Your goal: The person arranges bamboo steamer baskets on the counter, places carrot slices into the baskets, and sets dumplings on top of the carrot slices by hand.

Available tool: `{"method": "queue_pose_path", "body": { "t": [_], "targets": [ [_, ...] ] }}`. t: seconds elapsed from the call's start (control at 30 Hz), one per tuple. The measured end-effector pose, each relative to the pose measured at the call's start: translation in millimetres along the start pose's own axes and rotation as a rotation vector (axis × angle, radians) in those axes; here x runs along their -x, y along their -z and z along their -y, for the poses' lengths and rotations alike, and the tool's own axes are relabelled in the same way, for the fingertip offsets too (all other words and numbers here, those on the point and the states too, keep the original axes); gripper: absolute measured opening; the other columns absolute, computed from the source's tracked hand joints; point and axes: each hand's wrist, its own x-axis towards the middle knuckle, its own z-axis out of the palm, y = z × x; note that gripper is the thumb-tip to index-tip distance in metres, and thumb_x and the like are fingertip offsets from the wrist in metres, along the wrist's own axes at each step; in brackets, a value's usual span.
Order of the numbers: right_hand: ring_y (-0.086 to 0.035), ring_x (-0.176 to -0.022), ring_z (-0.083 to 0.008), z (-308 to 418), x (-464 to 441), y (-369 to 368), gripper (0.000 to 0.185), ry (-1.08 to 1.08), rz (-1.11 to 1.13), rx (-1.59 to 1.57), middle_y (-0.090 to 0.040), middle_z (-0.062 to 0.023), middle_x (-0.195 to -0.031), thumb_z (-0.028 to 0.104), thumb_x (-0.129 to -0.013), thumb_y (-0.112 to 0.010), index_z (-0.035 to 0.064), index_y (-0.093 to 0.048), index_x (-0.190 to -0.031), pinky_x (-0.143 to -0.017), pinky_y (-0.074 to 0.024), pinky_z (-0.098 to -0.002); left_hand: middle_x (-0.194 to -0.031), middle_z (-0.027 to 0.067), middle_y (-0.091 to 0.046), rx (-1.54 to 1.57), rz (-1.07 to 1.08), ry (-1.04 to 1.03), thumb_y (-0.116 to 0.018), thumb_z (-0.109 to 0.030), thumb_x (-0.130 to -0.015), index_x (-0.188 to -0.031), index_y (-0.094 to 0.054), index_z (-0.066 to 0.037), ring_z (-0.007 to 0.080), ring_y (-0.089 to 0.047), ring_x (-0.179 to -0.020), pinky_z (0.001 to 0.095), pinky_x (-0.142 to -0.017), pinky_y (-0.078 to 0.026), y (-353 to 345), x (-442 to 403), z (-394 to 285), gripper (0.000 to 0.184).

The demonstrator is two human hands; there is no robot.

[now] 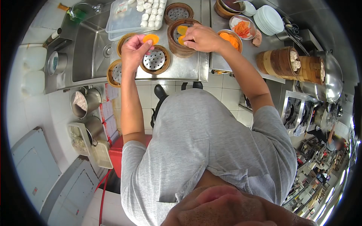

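My left hand (135, 52) pinches a round orange carrot slice (151, 38) above a small bamboo steamer (166, 62) with a perforated metal base. My right hand (205, 38) reaches over the rim of a taller bamboo steamer (181, 51). Its thumb and fingers are closed on a carrot slice (181, 40) inside that steamer. Another carrot slice (182, 29) lies farther back on the steamer's metal base. To the right of my right hand, a metal bowl (241, 46) holds several more carrot slices.
Behind my left hand a plastic tray (115, 24) carries white buns. Other small steamers (112, 78) stand left, by a sink (87, 56). At right are shredded carrot (243, 29), stacked plates (268, 19) and stacked steamers (277, 62). A person (333, 143) stands far off.
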Motion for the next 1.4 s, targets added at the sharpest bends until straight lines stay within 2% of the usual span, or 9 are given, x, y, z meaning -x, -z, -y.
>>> {"method": "queue_pose_path", "body": {
  "t": [0.13,0.23,0.33,0.43,0.5,0.57,0.73,1.17,1.4],
  "targets": [
    [-0.067,-0.093,-0.0242,8.7,1.3,-4.9,0.026,-0.007,-0.258,-0.147,-0.073,-0.0052,-0.100,0.022,-0.091,-0.074,0.0064,-0.075,-0.111,-0.082,-0.0547,-0.0360,-0.086,-0.0013,-0.070,-0.026,0.046,-0.058,-0.077,-0.010,-0.091,-0.102,-0.072,-0.003,0.0028,-0.060,-0.070,0.0191,-0.061,-0.048,-2.7,-5.5,8.8,0.014],
    [-0.069,-0.093,-0.0172,41.5,0.7,9.3,0.028,-0.214,-0.219,-0.873,-0.075,-0.0078,-0.103,0.023,-0.090,-0.078,0.0025,-0.075,-0.108,-0.082,-0.0553,-0.0318,-0.083,-0.0045,-0.067,0.005,0.141,-0.047,-0.079,-0.010,-0.090,-0.101,-0.073,-0.003,0.0006,-0.056,-0.070,0.0174,-0.060,-0.044,-27.2,-4.8,-1.5,0.014],
    [-0.068,-0.087,-0.0095,48.9,-2.5,0.0,0.023,-0.215,-0.295,-1.181,-0.075,-0.0055,-0.096,0.015,-0.091,-0.078,-0.0014,-0.074,-0.107,-0.077,-0.0549,-0.0244,-0.083,-0.0057,-0.065,-0.016,0.252,-0.078,-0.081,-0.013,-0.089,-0.103,-0.072,-0.003,0.0015,-0.057,-0.072,0.0182,-0.062,-0.046,-42.0,-7.7,-12.1,0.019],
    [-0.068,-0.084,-0.0086,45.6,9.9,10.0,0.018,-0.282,-0.441,-1.087,-0.075,-0.0047,-0.094,0.010,-0.092,-0.076,-0.0019,-0.074,-0.106,-0.078,-0.0559,-0.0240,-0.085,-0.0038,-0.066,-0.165,0.154,-0.122,-0.084,-0.017,-0.086,-0.104,-0.072,-0.003,0.0043,-0.059,-0.074,0.0212,-0.067,-0.049,-30.7,-4.8,-4.0,0.026],
    [-0.069,-0.086,-0.0098,27.9,35.6,15.4,0.020,-0.359,-0.478,-1.114,-0.075,-0.0057,-0.095,0.010,-0.091,-0.077,-0.0020,-0.073,-0.107,-0.080,-0.0566,-0.0245,-0.093,0.0076,-0.070,-0.757,0.104,-0.300,-0.090,-0.024,-0.073,-0.109,-0.072,-0.005,0.0220,-0.068,-0.086,0.0374,-0.077,-0.055,-11.0,13.2,21.7,0.044],
    [-0.069,-0.083,-0.0100,15.8,66.4,25.7,0.021,-0.484,-0.541,-1.115,-0.074,-0.0058,-0.093,0.009,-0.091,-0.077,-0.0021,-0.072,-0.107,-0.077,-0.0559,-0.0240,-0.097,0.0104,-0.069,-1.219,0.206,-0.433,-0.091,-0.027,-0.067,-0.108,-0.073,-0.008,0.0293,-0.065,-0.095,0.0444,-0.084,-0.052,4.4,39.8,60.5,0.049],
    [-0.062,-0.068,-0.0066,-32.2,136.5,-5.7,0.019,-0.721,-0.679,-1.224,-0.071,-0.0038,-0.083,0.007,-0.089,-0.078,-0.0014,-0.072,-0.104,-0.060,-0.0458,-0.0209,-0.096,0.0093,-0.066,-1.545,0.297,-0.313,-0.071,-0.006,-0.077,-0.094,-0.068,-0.009,0.0291,-0.062,-0.095,0.0422,-0.081,-0.045,7.7,61.2,112.8,0.018],
    [-0.059,-0.065,-0.0034,-69.1,173.9,-17.6,0.017,-0.824,-0.836,-1.004,-0.071,-0.0011,-0.080,0.009,-0.090,-0.078,-0.0013,-0.073,-0.102,-0.055,-0.0384,-0.0179,-0.085,0.0097,-0.056,-1.374,0.279,-0.628,-0.064,-0.001,-0.076,-0.085,-0.059,-0.006,0.0300,-0.057,-0.085,0.0416,-0.073,-0.044,-13.5,87.9,-71.5,0.012],
    [-0.057,-0.063,-0.0022,-67.8,162.1,-5.7,0.016,-0.720,-0.893,-1.150,-0.069,0.0008,-0.079,0.011,-0.091,-0.077,-0.0003,-0.074,-0.102,-0.054,-0.0371,-0.0172,-0.085,0.0117,-0.059,-1.196,0.370,-0.765,-0.070,0.000,-0.076,-0.085,-0.060,-0.004,0.0320,-0.059,-0.084,0.0438,-0.073,-0.049,-72.6,27.4,-84.9,0.014]
  ]
}}
